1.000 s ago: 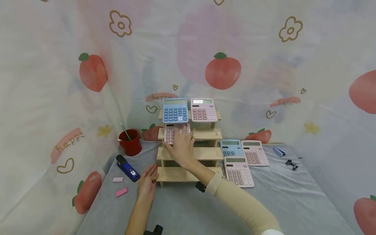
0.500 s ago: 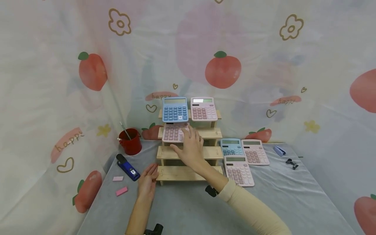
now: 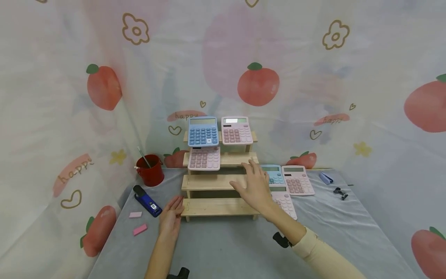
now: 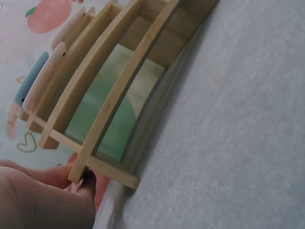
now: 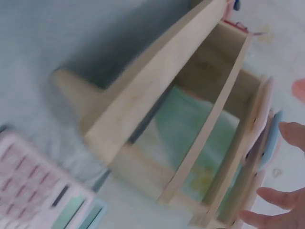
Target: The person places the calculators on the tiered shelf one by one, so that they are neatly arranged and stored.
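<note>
A four-step wooden display stand (image 3: 217, 207) stands on the table. On its top step are a blue calculator (image 3: 203, 132) and a pink calculator (image 3: 237, 131); another pink calculator (image 3: 204, 159) leans on the left of the step below. My left hand (image 3: 170, 217) holds the left end of the lowest step, thumb and fingers at the plank end in the left wrist view (image 4: 83, 179). With fingers spread and nothing held, my right hand (image 3: 256, 188) hovers before the stand's right side. Partly behind it lie a light-blue calculator (image 3: 276, 178) and a pink calculator (image 3: 285, 204).
Farther right lie a pink calculator (image 3: 298, 181), a blue stapler-like item (image 3: 326, 178) and black clips (image 3: 340, 193). On the left are a red bucket (image 3: 152, 172) with sticks, a dark-blue stapler (image 3: 148, 201) and two pink erasers (image 3: 140, 229). A patterned curtain hangs behind.
My right hand has let go of the pink calculator on the second step and moved right and down, toward the calculators on the table. My left hand stays at the stand.
</note>
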The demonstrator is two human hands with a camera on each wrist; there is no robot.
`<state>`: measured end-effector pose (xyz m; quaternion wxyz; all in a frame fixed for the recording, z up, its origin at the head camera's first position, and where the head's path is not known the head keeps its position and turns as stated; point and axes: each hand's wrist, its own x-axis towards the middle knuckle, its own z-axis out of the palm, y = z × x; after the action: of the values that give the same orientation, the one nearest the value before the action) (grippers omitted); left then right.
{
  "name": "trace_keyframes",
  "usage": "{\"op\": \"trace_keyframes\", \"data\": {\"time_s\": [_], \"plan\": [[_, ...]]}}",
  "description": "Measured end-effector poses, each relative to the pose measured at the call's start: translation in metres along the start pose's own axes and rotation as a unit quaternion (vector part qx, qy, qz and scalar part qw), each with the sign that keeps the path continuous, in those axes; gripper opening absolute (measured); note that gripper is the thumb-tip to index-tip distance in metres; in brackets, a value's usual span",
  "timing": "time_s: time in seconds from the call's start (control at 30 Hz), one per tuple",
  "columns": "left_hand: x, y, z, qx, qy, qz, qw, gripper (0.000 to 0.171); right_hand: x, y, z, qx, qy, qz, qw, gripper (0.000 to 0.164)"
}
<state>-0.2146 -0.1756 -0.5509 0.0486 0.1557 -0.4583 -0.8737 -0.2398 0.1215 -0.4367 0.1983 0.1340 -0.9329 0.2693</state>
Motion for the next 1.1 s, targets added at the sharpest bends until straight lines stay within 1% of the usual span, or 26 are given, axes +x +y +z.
{"op": "trace_keyframes", "data": {"time_s": [0.17,0.27,0.4,0.57,0.7,0.83,0.93,1.03,1.1], "plan": [[0.001,0.000,-0.002,0.004,-0.007,-0.001,1.0000,0.067,-0.016,0.028,-0.014,-0.004,0.001,0.007,1.000,0.077],[0.001,0.000,-0.004,0.002,-0.009,-0.001,1.0000,0.067,-0.024,0.045,-0.018,-0.020,0.005,0.011,1.000,0.078],[0.001,0.001,-0.005,0.006,-0.009,-0.005,0.9999,0.067,-0.036,0.071,-0.018,-0.035,0.007,0.021,0.999,0.077],[0.002,0.000,-0.004,0.006,-0.007,-0.011,0.9999,0.067,-0.049,0.100,-0.013,-0.030,-0.003,0.029,0.999,0.074],[0.002,-0.001,-0.004,-0.001,-0.004,-0.009,0.9999,0.067,-0.059,0.117,-0.009,-0.033,-0.024,0.036,0.998,0.073],[0.003,-0.002,-0.005,-0.006,-0.003,-0.008,0.9999,0.068,-0.067,0.130,-0.006,-0.042,-0.056,0.057,0.996,0.075],[0.004,-0.002,-0.005,-0.008,-0.003,-0.008,0.9999,0.068,-0.073,0.137,-0.003,-0.041,-0.083,0.078,0.993,0.083],[0.003,-0.002,-0.004,-0.007,-0.004,-0.008,0.9999,0.068,-0.080,0.142,0.001,-0.036,-0.112,0.102,0.988,0.094],[0.003,-0.001,-0.004,-0.004,-0.006,-0.006,1.0000,0.068,-0.083,0.144,0.005,-0.037,-0.125,0.110,0.985,0.100]]}}
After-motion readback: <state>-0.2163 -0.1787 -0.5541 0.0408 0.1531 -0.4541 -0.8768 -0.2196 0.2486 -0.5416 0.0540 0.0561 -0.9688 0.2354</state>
